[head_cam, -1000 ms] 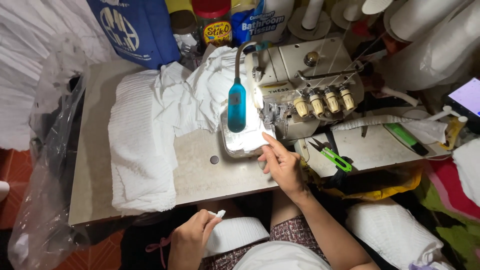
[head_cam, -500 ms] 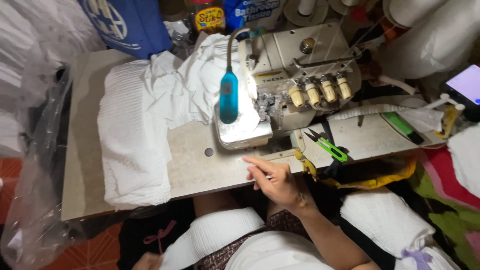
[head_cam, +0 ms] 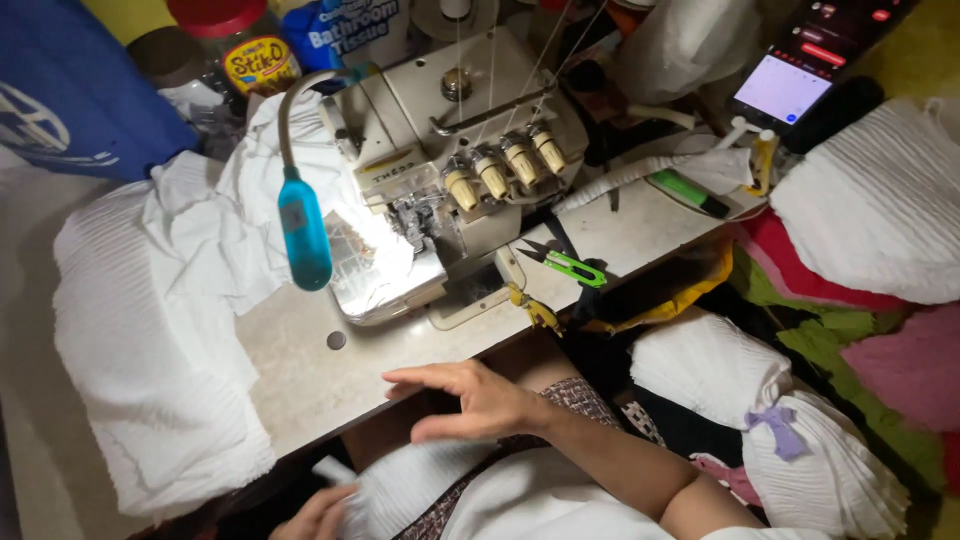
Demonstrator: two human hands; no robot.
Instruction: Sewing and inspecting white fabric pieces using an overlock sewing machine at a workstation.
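Observation:
My right hand [head_cam: 470,398] hovers palm down over the front edge of the beige sewing table [head_cam: 310,375], fingers spread and holding nothing. It is just in front of the cream overlock machine [head_cam: 460,150], whose lit work plate [head_cam: 385,270] lies under a blue gooseneck lamp [head_cam: 305,235]. My left hand [head_cam: 315,512] is low at the bottom edge, partly cut off. Its fingers curl on a white ribbed fabric piece [head_cam: 405,480] lying in my lap.
A large heap of white ribbed cloth [head_cam: 150,330] covers the table's left side. Green thread snips [head_cam: 572,266] and a green marker [head_cam: 690,192] lie right of the machine. A lit phone [head_cam: 790,85] stands at the back right. Tied white bundles [head_cam: 710,365] sit at my right.
My right hand has pulled back from the machine's plate to the table's front edge and spread flat. My left hand dropped lower onto the lap fabric. The view has moved closer.

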